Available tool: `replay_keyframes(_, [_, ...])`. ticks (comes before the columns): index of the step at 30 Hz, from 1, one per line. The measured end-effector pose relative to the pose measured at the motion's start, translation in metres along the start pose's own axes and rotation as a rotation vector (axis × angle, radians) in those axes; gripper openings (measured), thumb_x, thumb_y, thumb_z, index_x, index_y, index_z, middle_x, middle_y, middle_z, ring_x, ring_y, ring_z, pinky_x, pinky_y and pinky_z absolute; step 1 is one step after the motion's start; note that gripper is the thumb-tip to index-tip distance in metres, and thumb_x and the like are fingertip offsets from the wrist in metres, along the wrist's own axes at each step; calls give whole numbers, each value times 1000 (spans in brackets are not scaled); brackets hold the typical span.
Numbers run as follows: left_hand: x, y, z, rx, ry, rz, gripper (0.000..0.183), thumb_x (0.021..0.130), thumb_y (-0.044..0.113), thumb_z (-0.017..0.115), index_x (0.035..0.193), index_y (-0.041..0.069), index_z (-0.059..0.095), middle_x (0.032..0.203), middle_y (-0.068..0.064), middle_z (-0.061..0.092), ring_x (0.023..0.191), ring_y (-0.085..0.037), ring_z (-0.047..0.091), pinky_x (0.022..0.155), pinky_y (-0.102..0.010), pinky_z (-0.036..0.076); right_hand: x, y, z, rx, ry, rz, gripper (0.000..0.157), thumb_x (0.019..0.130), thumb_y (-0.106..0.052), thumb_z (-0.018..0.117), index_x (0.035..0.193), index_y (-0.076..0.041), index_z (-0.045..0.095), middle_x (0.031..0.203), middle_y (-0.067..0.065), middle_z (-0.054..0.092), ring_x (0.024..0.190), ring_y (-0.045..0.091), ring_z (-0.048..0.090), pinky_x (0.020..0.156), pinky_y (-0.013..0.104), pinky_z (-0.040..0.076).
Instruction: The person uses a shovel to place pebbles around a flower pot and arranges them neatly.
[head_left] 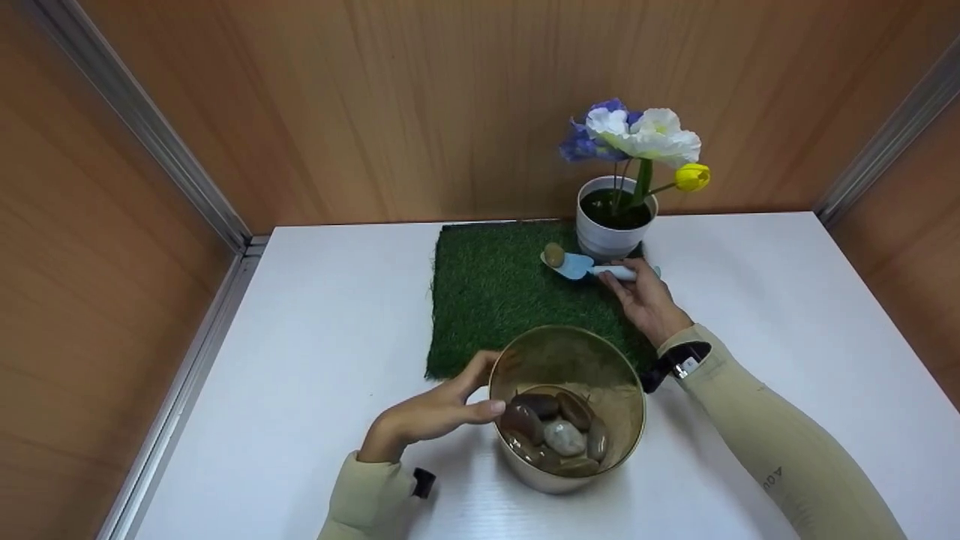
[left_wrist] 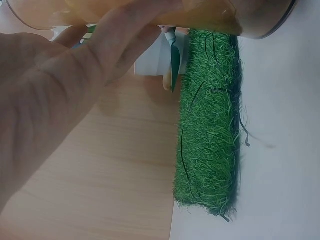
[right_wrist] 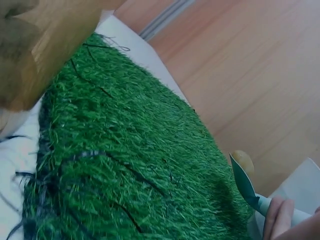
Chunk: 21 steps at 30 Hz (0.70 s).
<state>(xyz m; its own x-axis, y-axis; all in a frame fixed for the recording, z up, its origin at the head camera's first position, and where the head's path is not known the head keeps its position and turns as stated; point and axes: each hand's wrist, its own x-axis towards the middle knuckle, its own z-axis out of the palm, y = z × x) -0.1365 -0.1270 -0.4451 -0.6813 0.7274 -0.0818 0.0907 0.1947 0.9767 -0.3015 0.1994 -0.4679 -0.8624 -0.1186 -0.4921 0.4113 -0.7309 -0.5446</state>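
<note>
My right hand [head_left: 646, 300] grips the pale handle of a small blue garden trowel [head_left: 574, 266] above the far right part of the green artificial turf mat [head_left: 495, 292]. One brownish pebble [head_left: 553, 255] rests on the blade, also seen on the trowel in the right wrist view. At the near side, my left hand [head_left: 442, 409] holds a clear amber-tinted glass bowl [head_left: 626, 420] by its left side, thumb in front and fingers around the back. Several smooth brown stones [head_left: 576, 411] and a whitish stone [head_left: 564, 437] lie in the bowl. Its glass partly covers the left fingertips.
A white flowerpot [head_left: 611, 241] with purple, white and yellow artificial flowers [head_left: 660, 139] stands at the mat's back right, just behind the trowel. Wooden panels [head_left: 450, 112] border the white table [head_left: 322, 337] at the back and sides.
</note>
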Motion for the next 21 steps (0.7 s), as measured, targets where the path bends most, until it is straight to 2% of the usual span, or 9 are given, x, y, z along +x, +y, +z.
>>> replay_keyframes(5, [0,0,1,-15,-4,16,61,92,46,52,141,23,24,146,0,27,136,-16,21,104,-58,17,7,3,3,16,37,0,40,98,-13,42,136,-4,33,128,18,35,126,25,39,92,19,41])
replay_keyframes(13, [0,-1,0,-18,-5,20,60,92,45,52,140,22,24,146,0,26,137,-15,18,104,-57,18,14,5,4,85,57,22,47,99,-18,41,144,-13,29,146,9,25,129,24,37,92,19,40])
replay_keyframes(21, [0,-1,0,-20,-12,24,58,94,42,51,141,22,24,147,0,25,137,-15,18,104,-56,18,17,5,8,96,66,11,47,99,-17,44,144,-15,31,148,5,25,128,25,38,93,20,40])
